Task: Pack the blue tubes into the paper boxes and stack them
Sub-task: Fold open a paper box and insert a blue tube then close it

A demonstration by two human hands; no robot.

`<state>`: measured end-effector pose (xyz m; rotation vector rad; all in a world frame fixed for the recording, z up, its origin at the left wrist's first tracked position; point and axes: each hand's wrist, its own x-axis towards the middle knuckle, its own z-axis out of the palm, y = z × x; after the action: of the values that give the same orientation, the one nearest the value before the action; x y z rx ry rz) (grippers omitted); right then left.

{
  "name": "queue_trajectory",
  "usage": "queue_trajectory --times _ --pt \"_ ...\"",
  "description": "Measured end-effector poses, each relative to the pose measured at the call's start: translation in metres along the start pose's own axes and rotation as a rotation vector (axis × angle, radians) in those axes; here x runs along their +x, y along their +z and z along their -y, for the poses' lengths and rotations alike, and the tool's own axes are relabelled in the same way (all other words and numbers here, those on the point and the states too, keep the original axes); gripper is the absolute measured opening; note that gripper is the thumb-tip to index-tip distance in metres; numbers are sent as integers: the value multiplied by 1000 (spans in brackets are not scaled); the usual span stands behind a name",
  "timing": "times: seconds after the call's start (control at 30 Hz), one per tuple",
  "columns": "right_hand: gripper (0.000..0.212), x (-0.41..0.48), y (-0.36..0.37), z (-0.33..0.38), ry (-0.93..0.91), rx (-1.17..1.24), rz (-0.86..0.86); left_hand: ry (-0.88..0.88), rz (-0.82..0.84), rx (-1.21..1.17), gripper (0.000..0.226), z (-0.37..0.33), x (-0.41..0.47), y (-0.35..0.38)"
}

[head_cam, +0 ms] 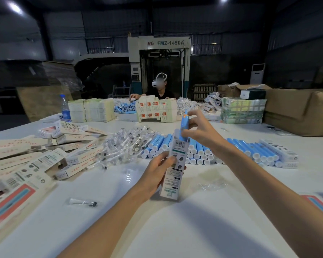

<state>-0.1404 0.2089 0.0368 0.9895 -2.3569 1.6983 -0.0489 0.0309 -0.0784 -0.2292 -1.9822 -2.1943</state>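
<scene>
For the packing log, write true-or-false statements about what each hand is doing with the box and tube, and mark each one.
1. The left hand grips the paper box. True.
2. The right hand is empty. False: its fingers pinch a blue tube that is going into the box's open top.
3. The loose blue tubes lie stacked behind the box. True.
4. The water bottle stands beside the right hand. False: it stands far left, next to the flat cartons.

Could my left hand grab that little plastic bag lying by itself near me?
Probably not yet: the left hand grips the paper box. The plastic bag lies alone on the table close by, so nothing else seems to block it.
</scene>
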Motion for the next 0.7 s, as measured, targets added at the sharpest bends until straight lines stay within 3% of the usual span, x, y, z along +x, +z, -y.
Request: queue_trajectory --times 0.2,0.37,0.53,0.7 --pt "17 -5 29 -23 -21 -101 9 15 -235 109 24 -1 -2 0" --pt "15 10 66 -47 -164 -234 -123 27 -567 153 24 -2 -2 -11" --pt "22 57 118 -60 -249 -592 46 -25 -862 165 26 -3 0 -32" --pt "33 115 163 -65 -304 -996 185 -96 -959 197 32 -3 4 -48"
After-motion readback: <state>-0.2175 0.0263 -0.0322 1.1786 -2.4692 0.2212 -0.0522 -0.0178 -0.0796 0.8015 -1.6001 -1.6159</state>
